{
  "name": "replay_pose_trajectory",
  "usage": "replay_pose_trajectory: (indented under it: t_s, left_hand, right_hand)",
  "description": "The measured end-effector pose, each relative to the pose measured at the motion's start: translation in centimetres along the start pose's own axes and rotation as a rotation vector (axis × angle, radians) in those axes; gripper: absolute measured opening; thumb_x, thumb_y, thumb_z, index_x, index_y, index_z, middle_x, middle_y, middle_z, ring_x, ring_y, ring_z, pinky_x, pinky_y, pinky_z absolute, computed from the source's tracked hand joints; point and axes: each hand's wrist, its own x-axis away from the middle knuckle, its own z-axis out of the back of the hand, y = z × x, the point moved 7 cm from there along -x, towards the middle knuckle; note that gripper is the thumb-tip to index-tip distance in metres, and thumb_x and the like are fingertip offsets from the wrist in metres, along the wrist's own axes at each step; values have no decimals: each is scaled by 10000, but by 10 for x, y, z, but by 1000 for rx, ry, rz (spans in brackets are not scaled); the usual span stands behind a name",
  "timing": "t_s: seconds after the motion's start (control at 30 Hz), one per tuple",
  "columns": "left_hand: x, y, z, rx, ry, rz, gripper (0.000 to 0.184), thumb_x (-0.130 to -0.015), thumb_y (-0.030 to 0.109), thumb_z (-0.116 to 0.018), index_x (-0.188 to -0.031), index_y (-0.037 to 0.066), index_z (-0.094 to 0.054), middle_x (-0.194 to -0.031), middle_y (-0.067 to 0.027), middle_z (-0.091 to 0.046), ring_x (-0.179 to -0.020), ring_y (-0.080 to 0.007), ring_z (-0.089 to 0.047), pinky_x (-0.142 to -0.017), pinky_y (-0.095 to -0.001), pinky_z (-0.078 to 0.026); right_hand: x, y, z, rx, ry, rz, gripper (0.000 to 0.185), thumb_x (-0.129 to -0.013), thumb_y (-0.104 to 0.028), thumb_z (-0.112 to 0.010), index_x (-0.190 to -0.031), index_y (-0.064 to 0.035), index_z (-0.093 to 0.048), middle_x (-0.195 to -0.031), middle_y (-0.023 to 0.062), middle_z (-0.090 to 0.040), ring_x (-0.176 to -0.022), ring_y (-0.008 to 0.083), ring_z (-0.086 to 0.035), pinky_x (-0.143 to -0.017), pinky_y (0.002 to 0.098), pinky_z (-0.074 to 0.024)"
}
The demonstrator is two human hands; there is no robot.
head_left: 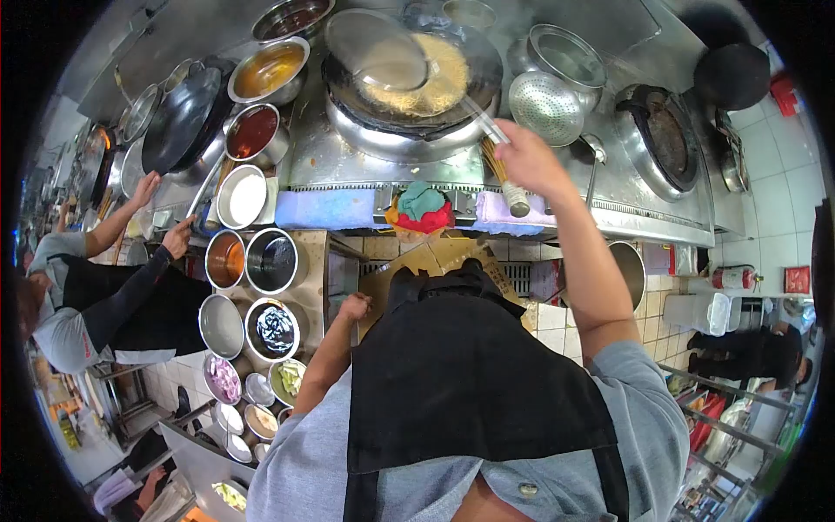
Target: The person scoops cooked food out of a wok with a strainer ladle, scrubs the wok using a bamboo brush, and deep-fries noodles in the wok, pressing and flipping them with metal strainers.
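Note:
My right hand [524, 157] is closed round the handle of a round skimmer [372, 48], which is smeared by motion. The skimmer is tilted over the left part of a large wok [480, 103]. Bubbling yellow-brown oil [442, 76] fills the wok's middle; what cooks in it I cannot make out. Below my right forearm lies a brush-like bundle of sticks [504, 183] with a wrapped handle. My left hand [355, 306] hangs low beside my apron, fingers curled, with nothing visible in it. It is nearest to the counter edge and the pots on my left.
A perforated ladle [546, 109] rests by a metal pot [567, 56] right of the wok. Another burner [663, 143] is further right. Bowls of oil [270, 71] and red sauce [254, 135] stand left. Folded cloths [423, 202] lie along the front edge. A co-worker [113, 296] handles a wok [184, 117] at left.

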Motion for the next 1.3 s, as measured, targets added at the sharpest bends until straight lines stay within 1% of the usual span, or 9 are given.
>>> replay_pose_trajectory:
  t_s: [0.03,0.27,0.4,0.53,0.67,0.77,0.9,1.17,1.3]
  left_hand:
    - [11,18,6,-8,-1,-7,315,-808,333,-495,-785,40,-609,-667,-74,-619,-585,-178,-586,-559,-317,-452]
    - [30,36,21,170,85,17,255,-807,267,-511,-833,33,-610,-662,-66,-608,-525,-143,-560,-508,-275,-440]
    - [12,-11,7,-89,138,-164,278,-800,285,-508,-828,28,-612,-688,-89,-620,-565,-177,-588,-538,-304,-462]
    - [16,-42,-13,66,-16,63,298,-791,302,-501,-816,31,-620,-704,-111,-627,-608,-202,-613,-575,-325,-476]
    - [22,-23,-3,-322,-63,-143,302,-794,292,-484,-773,24,-620,-705,-122,-629,-632,-202,-624,-584,-329,-476]
    - [43,9,15,14,9,52,244,-798,224,-510,-776,-3,-594,-641,-91,-598,-558,-176,-574,-540,-330,-457]
    - [51,45,31,181,21,64,198,-797,187,-534,-802,-7,-577,-607,-56,-559,-508,-153,-515,-501,-311,-434]
    - [59,15,24,253,131,34,237,-792,215,-549,-846,-15,-574,-630,-73,-568,-506,-148,-511,-484,-294,-424]
    - [62,-41,-1,307,33,86,265,-791,236,-539,-864,-15,-577,-667,-82,-585,-542,-156,-532,-505,-295,-435]
  right_hand:
    - [-4,5,-13,-43,-17,27,401,-799,-32,-424,-1197,-74,-457,-746,32,-526,-473,82,-451,-428,253,-397]
    - [25,43,36,185,-2,-67,431,-768,-33,-453,-1199,-57,-462,-1022,195,-570,-966,272,-524,-850,325,-387]
    - [42,53,90,104,51,-128,439,-781,-25,-441,-1213,-99,-473,-765,25,-526,-542,97,-474,-494,236,-416]
    - [49,30,124,-89,110,-258,394,-822,-63,-434,-1213,-100,-473,-723,6,-502,-490,69,-429,-464,227,-373]
    - [8,50,116,-95,232,-193,383,-829,-98,-442,-1211,-82,-469,-702,5,-510,-428,63,-400,-417,236,-358]
    - [-50,89,93,81,344,-154,371,-829,-118,-441,-1193,-61,-474,-740,62,-553,-511,128,-496,-468,276,-410]
    - [-97,97,71,231,340,-193,365,-826,-159,-448,-1166,-32,-487,-1039,216,-563,-1010,328,-525,-874,377,-382]
    - [-142,96,41,-119,16,-221,309,-857,-155,-380,-1125,-100,-523,-710,23,-528,-465,87,-419,-374,250,-353]
    - [-169,96,56,131,-92,-50,323,-861,-164,-409,-1163,-105,-505,-701,22,-540,-521,103,-474,-457,263,-407]
